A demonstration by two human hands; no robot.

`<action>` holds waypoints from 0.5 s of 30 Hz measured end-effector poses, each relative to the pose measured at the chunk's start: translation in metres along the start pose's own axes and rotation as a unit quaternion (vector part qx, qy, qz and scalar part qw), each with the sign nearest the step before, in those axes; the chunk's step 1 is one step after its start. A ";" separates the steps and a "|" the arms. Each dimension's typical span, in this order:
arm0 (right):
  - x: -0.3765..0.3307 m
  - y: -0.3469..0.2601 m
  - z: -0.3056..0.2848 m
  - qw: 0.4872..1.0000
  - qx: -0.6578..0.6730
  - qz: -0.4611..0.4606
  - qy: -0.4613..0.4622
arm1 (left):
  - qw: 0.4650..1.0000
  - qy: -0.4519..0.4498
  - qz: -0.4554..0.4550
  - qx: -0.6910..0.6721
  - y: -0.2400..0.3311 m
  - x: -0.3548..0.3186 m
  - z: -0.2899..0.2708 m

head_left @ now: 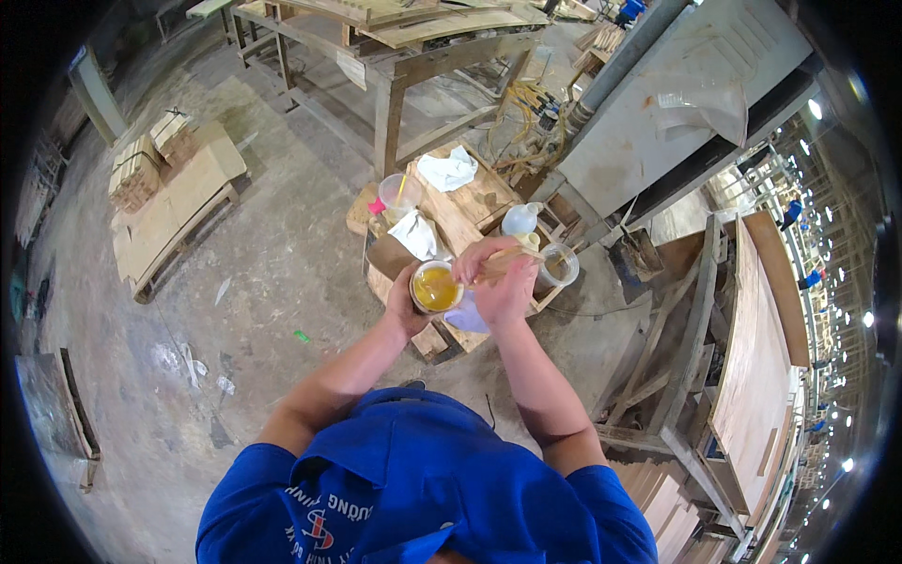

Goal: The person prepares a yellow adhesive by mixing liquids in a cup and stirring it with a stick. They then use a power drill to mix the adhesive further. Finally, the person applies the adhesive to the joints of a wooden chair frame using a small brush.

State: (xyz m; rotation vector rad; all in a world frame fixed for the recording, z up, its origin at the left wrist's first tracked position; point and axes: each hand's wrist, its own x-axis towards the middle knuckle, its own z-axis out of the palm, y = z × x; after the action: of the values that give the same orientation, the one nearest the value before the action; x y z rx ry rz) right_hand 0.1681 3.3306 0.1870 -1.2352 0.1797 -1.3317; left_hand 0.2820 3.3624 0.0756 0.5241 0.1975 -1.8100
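Standing in the shop rn, watching a person in a blue shirt (pixel 413 479) work w/ both bare hands. Left hand (pixel 404 303) is wrapped round the side of a small round tub (pixel 437 287), def a firm hold, w/ yellowish-amber liquid inside. The tub's up in front of the chest, above the near part of a low wooden stand (pixel 465 205) afaict.

Right hand (pixel 503 287) is right beside the tub, fingers curled in next to its rim. Looks like there's sth pale btwn the fingers, but tbh can't tell if it's gripped or what it is.

Lots of stuff on the stand btw: a white cloth (pixel 449 169) at the far end, another white rag (pixel 413 235) nearer the tub, a clear cup (pixel 401 192) w/ a yellow stick leaning in it, and a pink thing (pixel 377 206) just left of that. Over on the right side there's a whitish bottle (pixel 520 219) and a clear plastic container (pixel 560 266), both pretty near the right hand.
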 end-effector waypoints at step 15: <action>0.001 -0.008 0.016 0.997 -0.061 0.023 0.043 | 1.000 -0.007 0.007 0.022 0.003 -0.006 -0.003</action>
State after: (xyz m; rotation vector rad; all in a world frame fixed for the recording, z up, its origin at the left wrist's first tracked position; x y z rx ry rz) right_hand 0.1745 3.3404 0.2006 -1.2701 0.3530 -1.3507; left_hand 0.2872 3.3675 0.0754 0.5426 0.1454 -1.8072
